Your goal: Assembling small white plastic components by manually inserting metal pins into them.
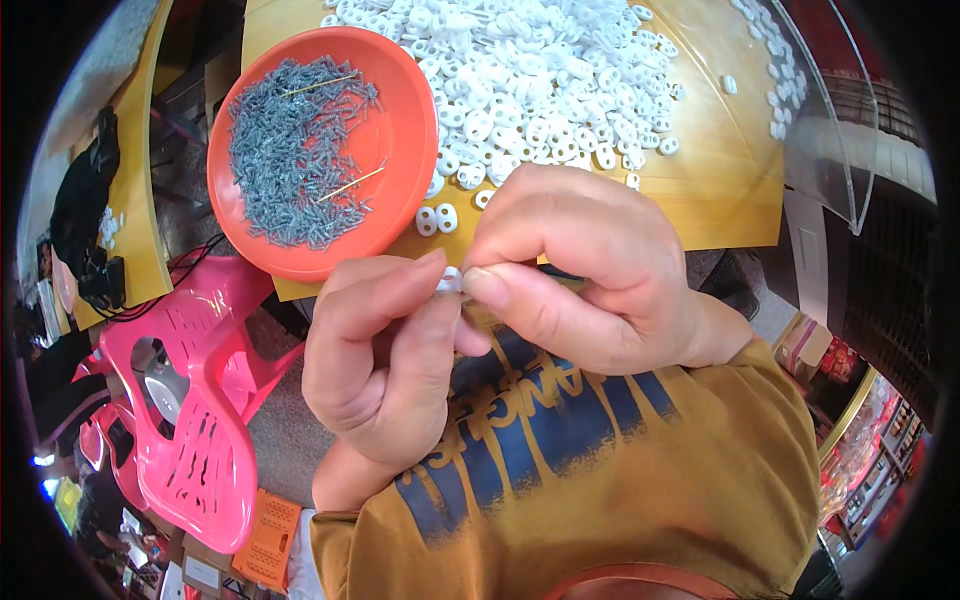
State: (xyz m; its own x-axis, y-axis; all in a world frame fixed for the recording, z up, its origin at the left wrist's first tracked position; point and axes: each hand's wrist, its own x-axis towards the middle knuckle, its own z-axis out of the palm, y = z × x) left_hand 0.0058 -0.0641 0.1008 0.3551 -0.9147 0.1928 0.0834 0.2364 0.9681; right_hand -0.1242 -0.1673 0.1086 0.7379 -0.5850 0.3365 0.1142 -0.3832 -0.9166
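In front of my chest, my left hand [385, 345] pinches a small white plastic piece [450, 280] between thumb and forefinger. My right hand [585, 265] is closed, its thumb and forefinger pressed together against the piece's right side. Whatever its fingertips grip is hidden. Beyond my left hand stands a round orange-red plate [395, 185] with a heap of small grey screws [290, 150] and two thin wooden sticks in it. A large pile of white two-holed oval plastic pieces [545, 85] covers the table beyond my right hand. Two such pieces [436, 219] lie by the plate's rim.
The wooden table [725, 185] ends just beyond my hands. A clear plastic panel [835, 120] rises at its right. To the left are a pink plastic chair [195, 440] and another wooden surface [140, 200]. An orange box [268, 540] sits low at the left.
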